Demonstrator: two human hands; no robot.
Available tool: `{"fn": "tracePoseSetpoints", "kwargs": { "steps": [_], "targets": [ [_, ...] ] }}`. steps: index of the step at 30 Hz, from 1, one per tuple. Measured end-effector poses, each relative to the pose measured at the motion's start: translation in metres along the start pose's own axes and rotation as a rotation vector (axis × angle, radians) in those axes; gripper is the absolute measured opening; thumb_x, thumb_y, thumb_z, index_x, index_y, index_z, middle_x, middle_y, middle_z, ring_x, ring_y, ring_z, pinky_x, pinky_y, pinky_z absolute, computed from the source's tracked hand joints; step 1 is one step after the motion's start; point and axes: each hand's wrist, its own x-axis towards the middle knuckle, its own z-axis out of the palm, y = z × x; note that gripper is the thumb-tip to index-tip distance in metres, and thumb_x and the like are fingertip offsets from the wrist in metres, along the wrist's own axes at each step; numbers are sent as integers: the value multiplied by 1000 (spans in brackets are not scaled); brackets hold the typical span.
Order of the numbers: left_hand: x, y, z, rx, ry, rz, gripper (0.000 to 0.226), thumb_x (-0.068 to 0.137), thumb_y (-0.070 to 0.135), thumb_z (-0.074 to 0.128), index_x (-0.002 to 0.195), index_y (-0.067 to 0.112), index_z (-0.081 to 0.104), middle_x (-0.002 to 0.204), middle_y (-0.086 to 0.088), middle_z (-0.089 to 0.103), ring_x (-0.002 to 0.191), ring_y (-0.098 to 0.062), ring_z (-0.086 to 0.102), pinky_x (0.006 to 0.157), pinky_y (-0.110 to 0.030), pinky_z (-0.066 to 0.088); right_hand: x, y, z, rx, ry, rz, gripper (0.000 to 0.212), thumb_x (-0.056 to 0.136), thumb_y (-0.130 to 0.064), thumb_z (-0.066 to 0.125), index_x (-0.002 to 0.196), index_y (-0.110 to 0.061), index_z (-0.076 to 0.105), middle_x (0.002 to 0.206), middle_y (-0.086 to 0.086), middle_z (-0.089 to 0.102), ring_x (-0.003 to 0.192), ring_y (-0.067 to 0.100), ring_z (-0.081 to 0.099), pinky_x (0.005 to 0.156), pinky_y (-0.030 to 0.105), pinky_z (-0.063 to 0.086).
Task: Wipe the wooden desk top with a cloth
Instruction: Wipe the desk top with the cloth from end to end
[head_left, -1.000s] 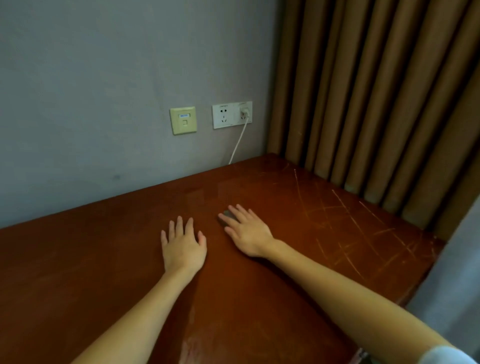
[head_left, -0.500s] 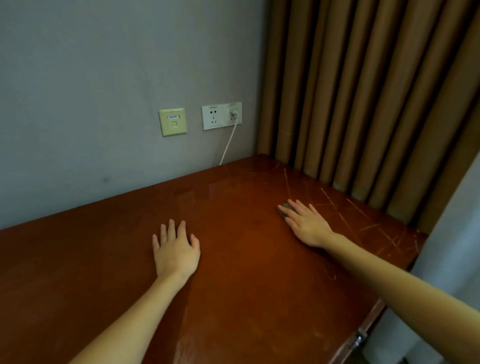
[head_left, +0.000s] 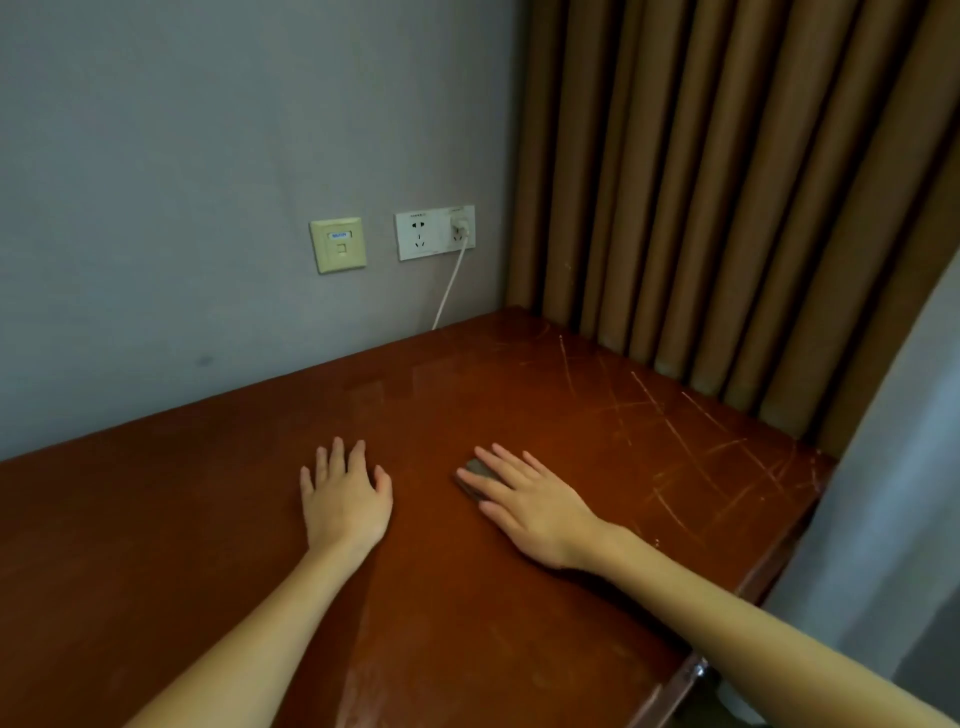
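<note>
Pressing grey cloth (head_left: 477, 469) against wooden desk top (head_left: 519, 405) under right hand (head_left: 535, 512), fingers lying straight. Resting left hand (head_left: 345, 501) flat nearby, fingers spread, holding nothing.

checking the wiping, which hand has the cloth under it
The right hand: a grey cloth shows under its fingers. The left hand lies flat on bare desk top.

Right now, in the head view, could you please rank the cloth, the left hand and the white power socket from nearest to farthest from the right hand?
1. cloth: pressed under the fingers of the right hand, touching it.
2. left hand: flat on the desk, to its left, apart from it.
3. white power socket: up on the wall, beyond the desk's far edge.
</note>
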Motion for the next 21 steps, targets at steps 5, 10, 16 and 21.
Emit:
{"fn": "tracePoseSetpoints", "kwargs": {
  "steps": [5, 10, 16, 21],
  "targets": [
    [-3, -1, 1, 20, 3, 15, 55, 102, 40, 23, 153, 19, 19, 160, -6, 12, 148, -23, 6, 121, -42, 5, -44, 31, -6, 25, -6, 68, 74, 78, -63, -11, 148, -45, 4, 159, -14, -6, 144, 4, -14, 114, 31, -14],
    [-7, 1, 2, 19, 14, 9, 55, 101, 39, 23, 152, 19, 20, 160, -6, 12, 148, -24, 7, 121, -42, 5, -17, 77, -8, -12, 8, 255, 55, 96, -54, 5, 149, -42, 8, 161, -7, 0, 146, 10, -7, 116, 36, -9],
    [-9, 3, 0, 1, 14, 1, 54, 101, 38, 25, 152, 19, 22, 160, -7, 14, 148, -24, 8, 120, -42, 5, 44, 65, -7, -20, 9, 378, 49, 103, -43, 15, 152, -36, 11, 161, -1, 3, 148, 18, -4, 118, 39, -3],
    [-10, 3, 1, -2, 15, 7, 54, 101, 37, 26, 151, 18, 24, 159, -7, 16, 148, -24, 9, 120, -43, 6, 28, 24, 1, -22, 8, 208, 49, 103, -43, 16, 151, -37, 11, 161, -1, 2, 148, 17, -5, 118, 39, -4]
  ]
}}
